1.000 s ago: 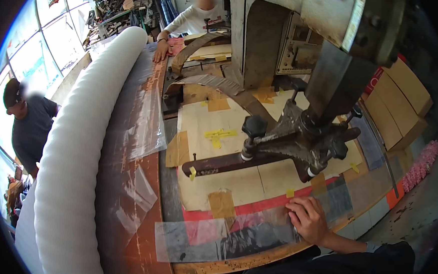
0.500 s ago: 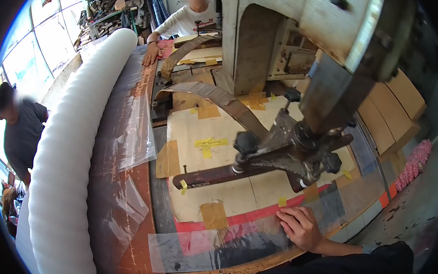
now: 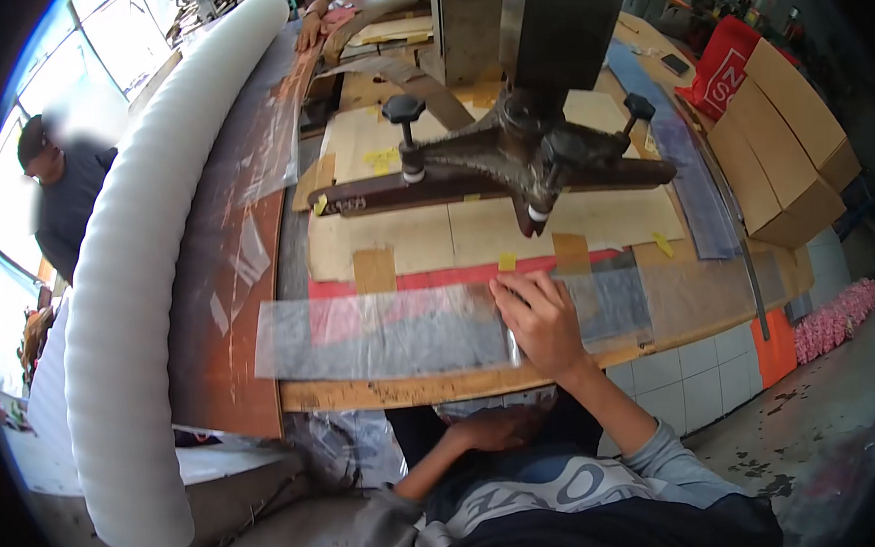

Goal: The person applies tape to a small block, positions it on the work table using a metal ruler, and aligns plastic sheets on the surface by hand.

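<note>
My right hand (image 3: 543, 325) is at the front of the worktable, fingers bent and drawn together at the upper edge of a clear plastic strip (image 3: 411, 335). The strip lies lengthwise along the front edge, partly over a red sheet (image 3: 335, 315). Just beyond my fingertips is a bit of yellow tape (image 3: 507, 261) at the edge of a cream board (image 3: 405, 237). My left hand (image 3: 507, 427) rests low in my lap below the table edge; shadow hides its fingers. Above the board hangs a dark metal press head (image 3: 510, 154) with a long bar and black knobs.
A large white foam roll (image 3: 125, 323) stretches along the left, beside a brown board (image 3: 226, 337) under clear film. Cardboard boxes (image 3: 776, 152) and a red bag (image 3: 726, 70) stand at right. One person (image 3: 66, 186) is at left; another person's hand (image 3: 310, 29) is at the far end.
The view has tilted downward and turned, bringing my lap and left hand into sight. My right hand stays at the clear strip's upper edge, near the yellow tape.
</note>
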{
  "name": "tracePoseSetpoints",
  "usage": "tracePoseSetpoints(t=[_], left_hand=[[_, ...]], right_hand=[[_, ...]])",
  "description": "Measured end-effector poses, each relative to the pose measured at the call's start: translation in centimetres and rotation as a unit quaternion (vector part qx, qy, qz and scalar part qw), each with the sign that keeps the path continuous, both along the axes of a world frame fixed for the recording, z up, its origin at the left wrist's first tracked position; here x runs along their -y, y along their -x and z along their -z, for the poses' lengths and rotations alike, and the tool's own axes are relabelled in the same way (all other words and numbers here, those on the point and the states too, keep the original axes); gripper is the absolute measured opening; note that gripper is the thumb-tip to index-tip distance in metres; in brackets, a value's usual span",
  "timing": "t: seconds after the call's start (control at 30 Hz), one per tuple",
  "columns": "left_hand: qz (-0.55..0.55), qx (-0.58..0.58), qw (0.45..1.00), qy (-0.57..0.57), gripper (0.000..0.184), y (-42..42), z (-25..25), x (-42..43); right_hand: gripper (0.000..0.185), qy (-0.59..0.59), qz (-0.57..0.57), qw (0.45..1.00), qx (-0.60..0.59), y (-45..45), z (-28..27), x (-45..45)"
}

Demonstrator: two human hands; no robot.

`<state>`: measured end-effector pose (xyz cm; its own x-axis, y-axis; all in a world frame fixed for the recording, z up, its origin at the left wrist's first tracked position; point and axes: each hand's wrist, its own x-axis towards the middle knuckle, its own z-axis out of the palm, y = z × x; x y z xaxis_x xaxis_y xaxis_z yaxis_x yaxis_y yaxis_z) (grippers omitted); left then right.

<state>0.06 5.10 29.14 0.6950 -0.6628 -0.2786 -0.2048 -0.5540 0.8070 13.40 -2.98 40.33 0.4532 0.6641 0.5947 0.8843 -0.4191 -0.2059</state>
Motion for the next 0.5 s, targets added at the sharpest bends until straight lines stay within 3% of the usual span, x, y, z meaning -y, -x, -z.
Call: tracePoseSetpoints(t=[0.03,0.1,0.17,0.23,0.3,0.4,0.5], left_hand=[[0.012,0.123,0.989,0.081,0.045,1.6,-1.2,-0.8],[0.033,-0.016,0.973,0.226,0.037,1.7,-9.6,-3.2],[-0.024,0.030,0.962,0.271,0.034,1.4,-14.7,-6.4],[-0.244,0.219,0.937,0.119,0.035,0.5,-14.6,-8.1],[-0.390,0.392,0.829,-0.088,0.033,-2.4,-14.1,-7.8],[-0.413,0.474,0.755,-0.184,0.033,-5.0,-11.4,-5.8],[-0.449,0.461,0.750,-0.153,0.035,-5.3,-10.8,-5.3]], right_hand=[[0.028,-0.002,-0.003,1.000,-0.002,0.0,0.1,0.1],[0.026,-0.012,-0.006,1.000,-0.003,0.0,0.1,0.0],[0.022,-0.022,-0.006,1.000,0.003,-0.1,0.4,0.0],[0.020,-0.030,-0.009,0.999,0.009,-0.3,0.9,0.0],[0.018,-0.026,0.001,1.000,-0.004,-0.2,0.5,-0.1],[0.021,-0.025,0.032,0.999,-0.002,-0.1,0.0,-0.3],[0.020,-0.026,0.034,0.999,0.009,-0.4,0.7,-0.5]])
